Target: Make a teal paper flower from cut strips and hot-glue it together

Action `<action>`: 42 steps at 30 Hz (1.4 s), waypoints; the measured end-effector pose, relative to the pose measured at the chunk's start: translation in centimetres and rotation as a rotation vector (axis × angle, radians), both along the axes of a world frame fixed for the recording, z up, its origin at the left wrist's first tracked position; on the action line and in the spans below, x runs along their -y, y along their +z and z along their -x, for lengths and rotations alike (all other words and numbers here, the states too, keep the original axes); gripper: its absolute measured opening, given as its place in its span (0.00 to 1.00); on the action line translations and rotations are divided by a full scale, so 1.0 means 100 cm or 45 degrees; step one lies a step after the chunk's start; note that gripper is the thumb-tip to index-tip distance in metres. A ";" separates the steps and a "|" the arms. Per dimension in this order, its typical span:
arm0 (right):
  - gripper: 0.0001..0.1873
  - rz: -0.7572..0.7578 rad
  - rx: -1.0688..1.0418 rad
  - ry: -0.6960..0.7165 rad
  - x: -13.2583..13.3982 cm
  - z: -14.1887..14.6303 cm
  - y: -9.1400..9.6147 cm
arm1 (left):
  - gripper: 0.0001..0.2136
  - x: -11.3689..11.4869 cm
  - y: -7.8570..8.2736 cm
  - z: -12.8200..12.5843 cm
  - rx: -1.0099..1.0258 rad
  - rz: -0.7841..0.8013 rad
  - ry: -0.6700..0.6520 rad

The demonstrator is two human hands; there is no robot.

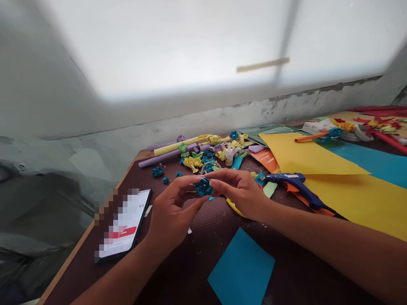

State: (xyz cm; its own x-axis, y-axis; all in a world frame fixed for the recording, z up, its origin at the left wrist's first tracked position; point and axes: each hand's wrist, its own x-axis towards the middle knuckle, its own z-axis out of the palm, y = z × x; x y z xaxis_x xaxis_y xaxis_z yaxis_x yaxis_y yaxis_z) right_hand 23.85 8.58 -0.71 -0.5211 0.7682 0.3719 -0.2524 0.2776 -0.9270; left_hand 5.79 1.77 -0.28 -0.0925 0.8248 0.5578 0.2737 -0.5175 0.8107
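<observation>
A small blue rolled paper flower [203,187] is pinched between both my hands above the dark brown table [190,262]. My left hand [171,212] grips it from the left with thumb and fingertips. My right hand [240,188] closes on it from the right. Just behind the flower lies a heap of little paper flowers and curls [203,156] in blue, yellow, green and purple. Rolled paper tubes [168,150] in yellow and purple lie at the back of that heap.
A phone [125,226] lies screen up at the left edge. A blue glue gun [295,184] rests on yellow sheets [333,178]. A blue paper square [243,271] sits near me. A small glue bottle [229,154] stands in the heap. More paper crafts [365,127] lie far right. A wall rises behind.
</observation>
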 end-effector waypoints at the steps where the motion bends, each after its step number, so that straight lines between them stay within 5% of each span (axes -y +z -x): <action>1: 0.16 -0.047 -0.011 -0.012 0.000 -0.001 -0.001 | 0.15 0.000 -0.001 0.000 0.016 -0.034 -0.001; 6: 0.24 -0.686 -0.054 -0.044 -0.008 -0.011 -0.001 | 0.15 0.001 0.000 0.002 0.037 -0.101 -0.067; 11: 0.16 -1.115 0.055 0.003 -0.016 -0.021 0.010 | 0.17 0.005 0.008 0.009 -0.027 -0.033 -0.174; 21: 0.07 -1.158 0.559 0.153 -0.007 -0.030 0.025 | 0.17 0.000 0.014 0.021 -0.094 0.303 -0.348; 32: 0.05 -1.241 0.467 0.138 -0.009 -0.028 0.021 | 0.16 -0.003 0.012 0.018 0.009 0.365 -0.408; 38: 0.05 -1.185 0.548 0.159 -0.006 -0.029 0.024 | 0.16 -0.001 0.010 0.018 -0.080 0.352 -0.365; 42: 0.07 -1.064 0.377 0.100 -0.009 -0.027 0.019 | 0.17 0.001 0.008 0.017 -0.054 0.236 -0.285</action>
State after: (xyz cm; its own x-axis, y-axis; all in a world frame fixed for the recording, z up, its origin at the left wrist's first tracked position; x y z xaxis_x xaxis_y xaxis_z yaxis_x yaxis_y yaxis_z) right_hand 26.54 9.44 1.22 -0.7245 0.2641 0.6366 -0.0814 0.8844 -0.4595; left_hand 4.06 1.63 0.52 0.1236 0.9104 0.3949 0.2051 -0.4128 0.8874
